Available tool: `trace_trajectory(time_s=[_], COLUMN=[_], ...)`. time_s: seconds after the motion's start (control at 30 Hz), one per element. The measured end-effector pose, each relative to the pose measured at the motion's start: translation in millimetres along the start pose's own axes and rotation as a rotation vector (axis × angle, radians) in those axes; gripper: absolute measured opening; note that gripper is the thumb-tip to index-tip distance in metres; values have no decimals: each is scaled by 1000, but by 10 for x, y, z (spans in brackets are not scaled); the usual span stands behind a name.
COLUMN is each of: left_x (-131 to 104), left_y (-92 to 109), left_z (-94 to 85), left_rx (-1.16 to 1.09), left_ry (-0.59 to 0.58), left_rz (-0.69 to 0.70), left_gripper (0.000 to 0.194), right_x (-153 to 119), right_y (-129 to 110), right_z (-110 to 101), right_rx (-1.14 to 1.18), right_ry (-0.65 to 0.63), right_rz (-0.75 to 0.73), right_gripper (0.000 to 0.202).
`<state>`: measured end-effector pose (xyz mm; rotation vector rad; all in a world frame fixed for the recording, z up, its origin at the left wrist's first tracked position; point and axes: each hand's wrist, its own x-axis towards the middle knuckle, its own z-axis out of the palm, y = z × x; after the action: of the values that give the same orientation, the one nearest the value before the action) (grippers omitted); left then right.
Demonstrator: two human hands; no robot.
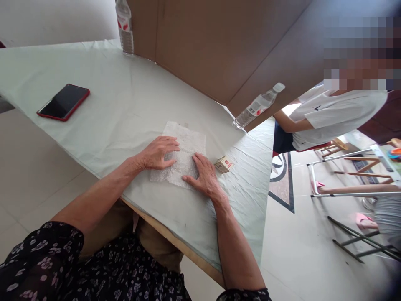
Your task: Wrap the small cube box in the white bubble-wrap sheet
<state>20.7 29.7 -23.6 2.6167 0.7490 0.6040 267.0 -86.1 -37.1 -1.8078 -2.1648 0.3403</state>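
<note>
A sheet of bubble wrap (pixel 184 144) lies flat on the cloth-covered table (pixel 106 138) in front of me. On its left side rests my left hand (pixel 159 154), fingers stretched out and apart. My right hand (pixel 203 175) lies on the right edge of the sheet, its fingers extended and the thumb spread toward the middle. Neither hand grips anything. Just right of my right hand stands a small printed cardboard box (pixel 224 164).
A tall brown cardboard panel (pixel 203 46) stands across the back. Water bottles (pixel 125 29) (pixel 258 106) stand against it at left and right. A red-cased phone (pixel 64 102) lies at the left. Beyond the panel sits a person in a white shirt (pixel 335 117).
</note>
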Motion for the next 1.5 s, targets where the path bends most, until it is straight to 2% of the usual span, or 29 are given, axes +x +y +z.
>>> trace_trajectory(time_s=[0.13, 0.2, 0.27, 0.33, 0.4, 0.43, 0.53, 0.6, 0.67, 0.77, 0.9, 0.97, 1.07, 1.17, 1.23, 1.3, 1.5], left_x=[-9, -16, -16, -12, -12, -13, -23, -27, -25, -13, -3, -5, -11, -10, -6, -5, -14], left_y=[-7, -26, -35, -29, -18, -14, -16, -27, -34, -32, -18, -15, -16, -10, 0, 13, 25], left_z=[50, 51, 42, 30, 21, 19, 27, 36, 41, 34, 17, 17, 27, 30, 20, 5, -22], left_rx=[4, 13, 17, 19, 20, 20, 14, 6, 4, 4, -9, -18, -32, -43, -51, -60, -70], left_ry=[-184, -220, -219, -218, -223, -226, -221, -213, -211, -213, -213, -196, -167, -165, -177, -191, -200], left_rz=[-16, -22, -29, -31, -31, -32, -38, -37, -39, -52, -47, -50, -62, -79, -88, -81, -70], left_gripper=[66, 73, 75, 76, 77, 77, 77, 77, 78, 83, 91, 95, 99, 99, 98, 97, 94], right_x=[3, 10, 13, 4, -25, -47, -130, -176, -199, -172, -18, 96, 273, 377, 382, 356, 329], right_y=[0, -14, -6, 56, 183, 266, 516, 620, 633, 481, 80, -110, -265, -252, -197, -146, -105], right_z=[39, 17, -70, -219, -390, -464, -578, -568, -542, -563, -619, -555, -318, -56, 49, 85, 63], right_rx=[25, 41, 54, 43, 5, -16, -23, 24, 75, 158, 299, 343, 345, 272, 263, 302, 354], right_ry=[35, 77, 196, 370, 486, 490, 391, 335, 333, 395, 425, 419, 346, 203, 159, 156, 138], right_rz=[-4, -19, -31, 6, 120, 200, 421, 501, 515, 435, 244, 147, 36, 1, 7, 14, 9], right_gripper=[85, 78, 63, 50, 50, 55, 66, 58, 49, 47, 52, 50, 47, 52, 60, 64, 56])
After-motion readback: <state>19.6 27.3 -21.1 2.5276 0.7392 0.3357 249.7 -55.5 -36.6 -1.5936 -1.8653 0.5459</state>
